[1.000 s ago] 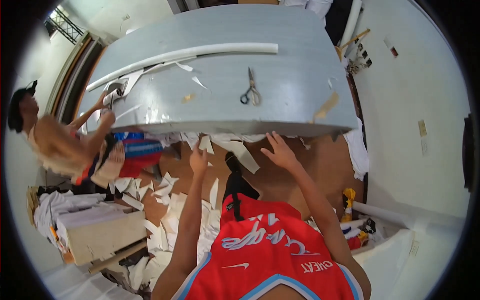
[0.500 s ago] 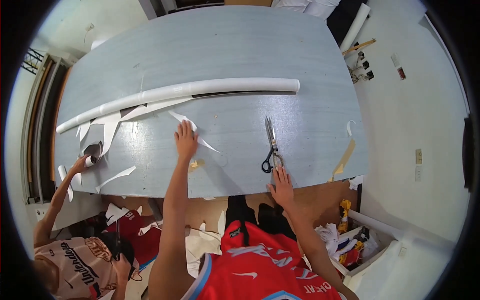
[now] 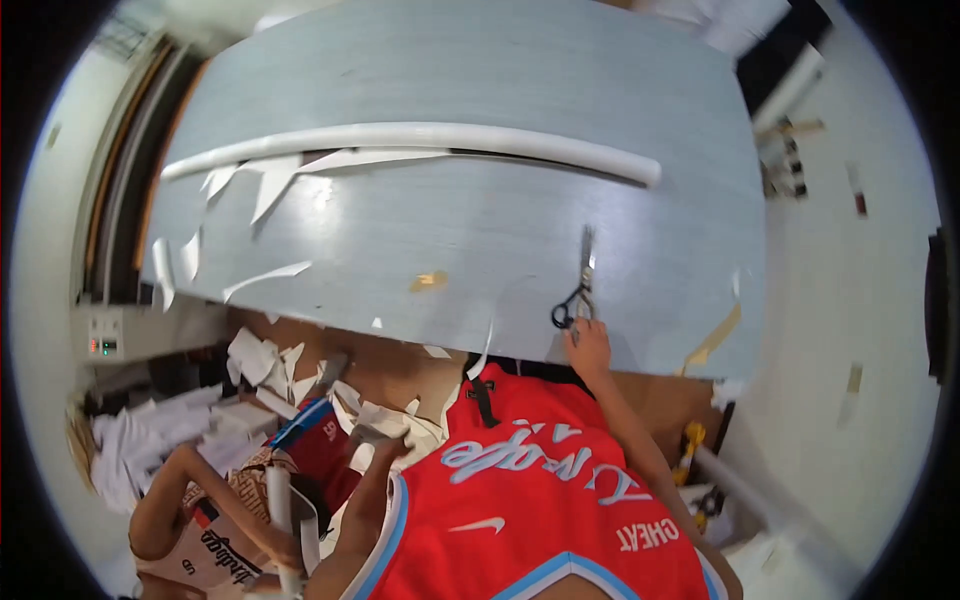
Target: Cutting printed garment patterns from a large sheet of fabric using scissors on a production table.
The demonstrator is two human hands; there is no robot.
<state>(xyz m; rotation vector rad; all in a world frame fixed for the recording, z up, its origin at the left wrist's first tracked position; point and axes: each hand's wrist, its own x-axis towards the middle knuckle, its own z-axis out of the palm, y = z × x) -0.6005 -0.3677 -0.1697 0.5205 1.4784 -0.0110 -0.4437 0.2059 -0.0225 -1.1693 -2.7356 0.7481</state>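
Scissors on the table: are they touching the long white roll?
Apart. The head view shows bare grey tabletop between the tips of the scissors and the long white roll beyond them.

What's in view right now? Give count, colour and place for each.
table: one, blue-grey, upper middle
long roll: one, white, lying along the table
scissors: one pair, dark and silver, near the table's front edge
table scraps: several, white, mostly left
patches: two, tan, front middle and front right
floor scraps: many, white, lower left
control box: one, white, far left
leaning roll: one, white, upper right
co-worker: one, light top, lower left
tube: one, white, by the co-worker's arm
jersey: one, red, bottom centre
left hand: one, bare, blurred, left of the jersey
right hand: one, bare, at the scissors' handles
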